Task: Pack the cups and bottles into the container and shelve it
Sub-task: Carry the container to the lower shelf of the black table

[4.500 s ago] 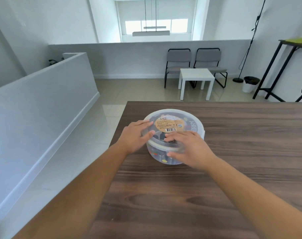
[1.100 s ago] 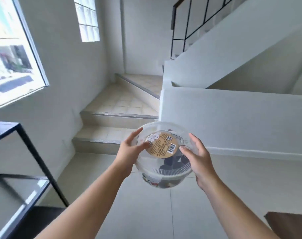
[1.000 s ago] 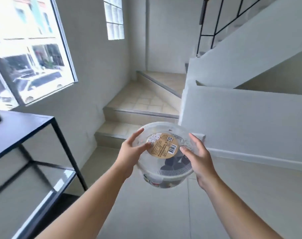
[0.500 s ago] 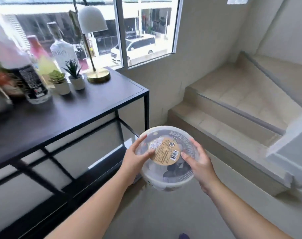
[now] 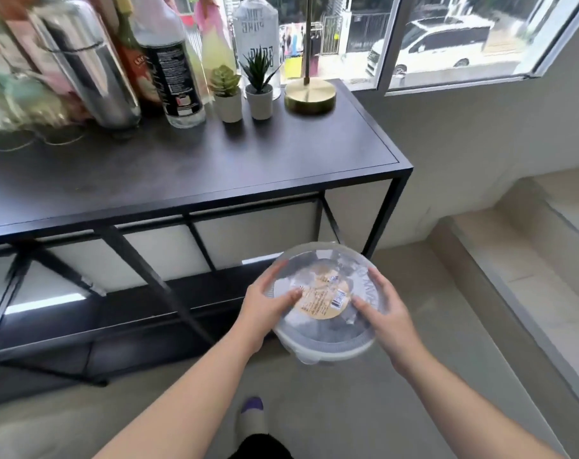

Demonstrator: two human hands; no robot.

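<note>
A round clear plastic container [image 5: 327,339] with a shut lid and a tan round label is held in the air between both hands, in front of a black metal shelf unit [image 5: 215,173]. My left hand [image 5: 265,303] grips its left side with the thumb on the lid. My right hand [image 5: 384,313] grips the right side. Dark shapes show dimly through the lid; what they are is not clear. The unit's lower shelf [image 5: 149,303] lies just left of and behind the container.
Several bottles [image 5: 168,58], a steel flask [image 5: 89,64], two small potted plants [image 5: 241,91] and a brass lamp base [image 5: 309,94] stand on the unit's top. A window is behind. Steps [image 5: 529,246] rise at the right. My foot [image 5: 251,415] shows on the floor.
The container was lifted off the wooden table and carried past the stairs. The view has turned left and down to the black shelf unit, which is now closer; the container sits lower.
</note>
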